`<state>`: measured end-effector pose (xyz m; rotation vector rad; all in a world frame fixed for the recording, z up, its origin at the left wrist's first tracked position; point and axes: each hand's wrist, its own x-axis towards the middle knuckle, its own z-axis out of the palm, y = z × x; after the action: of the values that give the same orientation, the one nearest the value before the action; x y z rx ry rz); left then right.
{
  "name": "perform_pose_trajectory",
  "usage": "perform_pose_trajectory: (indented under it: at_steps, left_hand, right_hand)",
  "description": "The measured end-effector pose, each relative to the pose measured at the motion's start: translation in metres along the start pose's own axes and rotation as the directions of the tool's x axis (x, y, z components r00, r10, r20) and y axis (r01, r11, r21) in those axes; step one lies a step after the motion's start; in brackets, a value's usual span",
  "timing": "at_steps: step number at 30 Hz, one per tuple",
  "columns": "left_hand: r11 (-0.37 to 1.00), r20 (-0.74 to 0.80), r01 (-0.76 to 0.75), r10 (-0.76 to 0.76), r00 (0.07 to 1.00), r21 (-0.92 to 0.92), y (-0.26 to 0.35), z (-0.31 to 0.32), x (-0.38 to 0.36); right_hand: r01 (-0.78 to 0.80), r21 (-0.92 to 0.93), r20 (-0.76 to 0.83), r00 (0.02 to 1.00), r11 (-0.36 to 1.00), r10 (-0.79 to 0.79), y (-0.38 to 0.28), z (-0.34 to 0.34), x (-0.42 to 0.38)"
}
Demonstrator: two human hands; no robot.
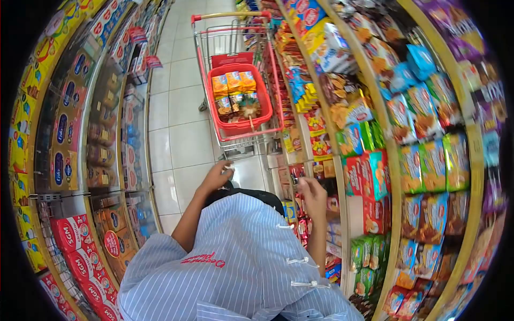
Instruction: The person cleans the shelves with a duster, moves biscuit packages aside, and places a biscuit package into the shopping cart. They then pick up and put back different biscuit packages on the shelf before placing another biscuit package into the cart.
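Observation:
My left hand (216, 177) is held out in front of my body over the tiled floor, its fingers loosely bent and nothing visible in them. On the other side, my right hand (314, 193) is raised beside the right-hand shelves with its fingers half curled, and I see nothing in it. Ahead of both hands, apart from them, stands a metal shopping cart (278, 91) with red trim. It carries a red basket (213, 119) holding several orange packets (233, 81), dark snack packs (224, 105) and a spiky brown-green item (249, 107) that looks like a small pineapple.
Shelves on my right hold biscuit and wafer packs (420, 163). On my left are shelves with red SGM milk boxes (80, 265), Enfa boxes (60, 128) and yellow packs (24, 120). White floor tiles (174, 96) run along the aisle, left of the cart.

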<state>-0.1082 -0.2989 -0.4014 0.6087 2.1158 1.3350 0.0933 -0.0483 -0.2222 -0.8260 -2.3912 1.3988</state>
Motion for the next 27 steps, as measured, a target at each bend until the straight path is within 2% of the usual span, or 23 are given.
perform_pose_trajectory:
  at_steps: [1,2,3,4,5,7,9,10,11,12,13,15,16,17,18,19,21,23,25,26,27]
  left_hand:
    - [1.000,-0.011,0.017,-0.018,1.000,-0.013,-0.019,-0.011,0.018]
    - [0.999,-0.097,-0.011,0.014,0.995,0.037,-0.042,-0.021,0.033]
    - [0.995,-0.173,-0.030,0.046,0.984,0.094,-0.056,-0.030,0.040]
    - [0.996,-0.170,-0.006,0.021,0.985,0.091,-0.056,-0.042,0.043]
    - [0.998,-0.206,0.041,-0.031,0.978,0.045,-0.048,-0.056,0.050]
    - [0.997,-0.255,0.074,-0.071,0.964,0.002,-0.041,-0.076,0.067]
    - [0.980,-0.326,0.137,-0.177,0.929,-0.144,-0.048,-0.083,0.087]
    - [0.972,-0.302,0.179,-0.219,0.928,-0.153,-0.052,-0.086,0.100]
    - [0.973,-0.303,0.176,-0.215,0.929,-0.150,-0.058,-0.083,0.119]
    - [0.982,-0.357,0.149,-0.182,0.916,-0.118,-0.063,-0.078,0.142]
    - [0.987,-0.401,0.135,-0.157,0.902,-0.084,-0.072,-0.070,0.157]
    - [0.973,-0.404,0.177,-0.224,0.887,-0.151,-0.064,-0.056,0.188]
    - [0.971,-0.528,0.215,-0.239,0.815,-0.109,-0.070,-0.047,0.211]
    - [0.962,-0.640,0.263,-0.245,0.729,-0.069,-0.076,-0.038,0.226]
    - [0.954,-0.630,0.291,-0.274,0.727,-0.079,-0.071,-0.034,0.232]
    - [0.933,-0.621,0.331,-0.345,0.704,-0.143,-0.067,-0.033,0.236]
    - [0.893,-0.602,0.393,-0.440,0.667,-0.218,-0.055,-0.027,0.239]
    - [0.899,-0.794,0.420,-0.344,0.502,-0.124,-0.046,-0.022,0.238]
    - [0.893,-0.785,0.438,-0.346,0.514,-0.106,-0.042,-0.023,0.240]
    - [0.880,-0.770,0.463,-0.366,0.522,-0.104,-0.045,-0.022,0.241]
    - [0.868,-0.757,0.487,-0.383,0.530,-0.098,-0.049,-0.021,0.239]
  right_hand:
    - [-0.046,0.014,0.073,0.996,0.999,0.045,0.000,0.015,0.023]
    - [-0.057,0.004,0.098,0.994,0.998,0.057,0.011,0.027,0.046]
    - [0.006,-0.231,0.316,0.946,0.973,0.069,0.028,0.037,0.064]
    - [0.122,-0.424,0.509,0.852,0.898,0.124,0.041,0.048,0.075]
    - [0.119,-0.420,0.520,0.844,0.899,0.131,0.047,0.060,0.085]
    - [0.019,-0.391,0.653,0.711,0.920,0.263,0.045,0.078,0.114]
    - [0.001,-0.362,0.640,0.727,0.932,0.247,0.026,0.097,0.138]
    - [0.008,-0.294,0.589,0.789,0.956,0.175,0.027,0.109,0.148]
    - [0.025,-0.227,0.525,0.845,0.974,0.101,0.033,0.121,0.164]
    - [0.153,-0.251,0.441,0.897,0.956,-0.028,0.041,0.136,0.181]
    - [0.144,-0.251,0.442,0.897,0.957,-0.019,0.052,0.150,0.200]
    - [0.220,-0.462,0.270,0.958,0.859,-0.100,0.065,0.174,0.227]
    - [0.215,-0.467,0.283,0.955,0.857,-0.085,0.076,0.186,0.240]
    - [0.248,-0.537,0.242,0.961,0.806,-0.135,0.092,0.200,0.247]
    - [0.274,-0.602,0.211,0.960,0.750,-0.182,0.102,0.208,0.249]
    - [0.270,-0.604,0.232,0.960,0.749,-0.159,0.112,0.211,0.253]
    - [0.287,-0.686,0.423,0.905,0.668,0.046,0.114,0.213,0.268]
    - [0.260,-0.685,0.430,0.898,0.681,0.090,0.118,0.200,0.289]
    - [0.162,-0.630,0.293,0.955,0.759,0.038,0.140,0.184,0.310]
    - [0.146,-0.630,0.306,0.950,0.763,0.070,0.142,0.182,0.312]
    - [0.190,-0.648,0.301,0.953,0.738,0.019,0.141,0.182,0.314]
